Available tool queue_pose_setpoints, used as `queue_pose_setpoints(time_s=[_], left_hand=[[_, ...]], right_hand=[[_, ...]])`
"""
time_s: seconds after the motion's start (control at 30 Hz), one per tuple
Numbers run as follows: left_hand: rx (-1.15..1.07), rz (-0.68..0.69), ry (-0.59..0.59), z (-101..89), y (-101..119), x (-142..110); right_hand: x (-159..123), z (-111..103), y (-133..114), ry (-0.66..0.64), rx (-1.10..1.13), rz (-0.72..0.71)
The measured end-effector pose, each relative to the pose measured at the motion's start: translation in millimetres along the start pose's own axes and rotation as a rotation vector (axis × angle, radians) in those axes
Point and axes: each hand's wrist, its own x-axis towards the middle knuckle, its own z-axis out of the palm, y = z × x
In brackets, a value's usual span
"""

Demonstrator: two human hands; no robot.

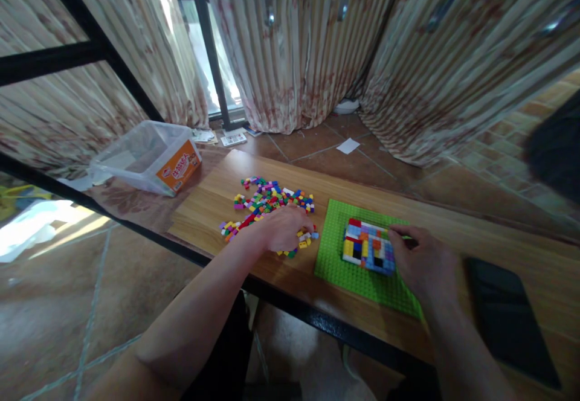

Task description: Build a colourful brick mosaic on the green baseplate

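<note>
My left hand is over the near right side of a pile of small coloured toy bricks. Its fingers curl down among the pieces; what they pinch, if anything, is hidden. To the right, a flat build of coloured bricks lies on a green studded baseplate. Red, yellow, white, orange, blue and black pieces show in it. At the build's right edge is my right hand, its fingers and thumb bent and closed on that side. Part of the edge is covered by the fingers.
A wooden table with a dark front edge carries everything. At right lies a dark tablet-like slab. Beyond the table's left end stands a clear plastic bin with an orange label. Curtains hang behind; papers lie on the tiled floor.
</note>
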Motion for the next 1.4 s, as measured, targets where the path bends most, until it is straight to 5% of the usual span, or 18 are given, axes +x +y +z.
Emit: queue_pose_setpoints(time_s=[0.97,1.17,1.4], left_hand=[[0.111,-0.098,0.004,9.2,2.0,7.9],[0.091,-0.11,0.064,4.0,4.1,7.4],[-0.173,-0.021,0.22,6.0,19.8,13.3]], right_hand=[[0.2,1.4,-2.1,-0.023,0.031,-0.007],[0.2,-0.3,-3.6,-0.027,0.04,-0.001],[0.1,-0.8,-6.8,-0.036,0.025,0.031]])
